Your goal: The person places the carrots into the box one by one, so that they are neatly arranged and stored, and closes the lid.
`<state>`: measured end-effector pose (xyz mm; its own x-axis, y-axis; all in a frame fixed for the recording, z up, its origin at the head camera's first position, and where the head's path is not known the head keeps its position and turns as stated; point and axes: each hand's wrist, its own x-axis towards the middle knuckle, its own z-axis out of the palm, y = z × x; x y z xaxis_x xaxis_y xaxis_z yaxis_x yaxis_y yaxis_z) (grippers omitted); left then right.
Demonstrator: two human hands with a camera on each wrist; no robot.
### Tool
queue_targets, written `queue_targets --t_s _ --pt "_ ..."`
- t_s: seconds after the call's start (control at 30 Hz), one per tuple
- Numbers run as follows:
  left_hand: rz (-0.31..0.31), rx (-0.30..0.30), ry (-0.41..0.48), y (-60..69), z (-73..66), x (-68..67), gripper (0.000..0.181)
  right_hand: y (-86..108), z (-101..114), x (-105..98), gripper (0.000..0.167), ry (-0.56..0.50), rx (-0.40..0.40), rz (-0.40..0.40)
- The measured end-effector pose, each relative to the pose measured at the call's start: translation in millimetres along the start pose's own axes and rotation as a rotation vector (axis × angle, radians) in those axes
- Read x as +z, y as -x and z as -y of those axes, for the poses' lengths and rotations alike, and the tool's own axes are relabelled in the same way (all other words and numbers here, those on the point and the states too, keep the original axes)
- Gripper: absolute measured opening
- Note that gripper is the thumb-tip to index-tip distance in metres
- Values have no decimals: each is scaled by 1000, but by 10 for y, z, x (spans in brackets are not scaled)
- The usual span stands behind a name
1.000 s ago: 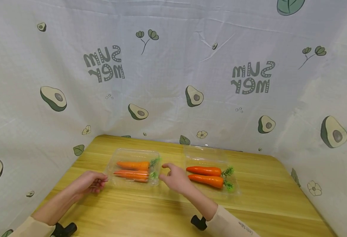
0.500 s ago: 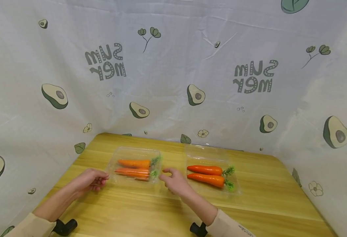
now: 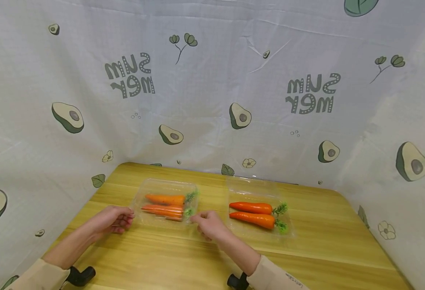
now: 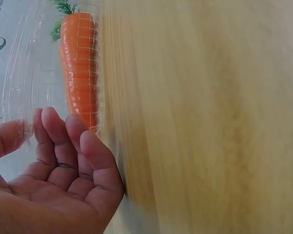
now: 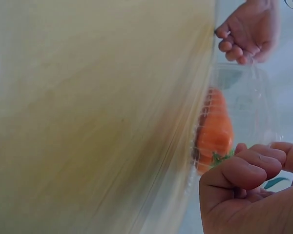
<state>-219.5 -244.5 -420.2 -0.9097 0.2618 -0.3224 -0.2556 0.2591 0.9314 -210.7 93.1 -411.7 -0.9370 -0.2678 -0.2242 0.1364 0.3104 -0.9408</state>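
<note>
A clear plastic clamshell box [image 3: 172, 184] lies at the left of the table, its lid apparently down over two orange carrots [image 3: 164, 199] with green tops. My left hand [image 3: 112, 219] pinches its left front edge between thumb and fingers; the left wrist view shows the thin plastic rim at the fingertips [image 4: 41, 122]. At the opposite front corner, my right hand [image 3: 210, 225] has its thumb and curled index finger on the rim. In the right wrist view the right hand's fingers [image 5: 249, 168] partly hide the carrot tops, and the exact pinch is partly hidden.
A second clear clamshell box [image 3: 254, 187] stands to the right, lid raised toward the back, with two carrots [image 3: 252, 219] in it. Both rest on a wooden table [image 3: 161, 257]. A white printed cloth [image 3: 205, 80] hangs behind and at the sides.
My right hand has moved slightly left and down, its finger and thumb closing onto the box's right front corner. The left hand stays at the left corner. The head view shifted slightly.
</note>
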Motion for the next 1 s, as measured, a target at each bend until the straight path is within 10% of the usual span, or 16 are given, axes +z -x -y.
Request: queue_targets --t_s 0.37,1.0 --pt "24 -7 32 -13 33 0 25 -22 -31 57 20 -76 27 28" --pt "10 -5 37 -19 12 1 26 -38 -1 49 53 -126 26 43"
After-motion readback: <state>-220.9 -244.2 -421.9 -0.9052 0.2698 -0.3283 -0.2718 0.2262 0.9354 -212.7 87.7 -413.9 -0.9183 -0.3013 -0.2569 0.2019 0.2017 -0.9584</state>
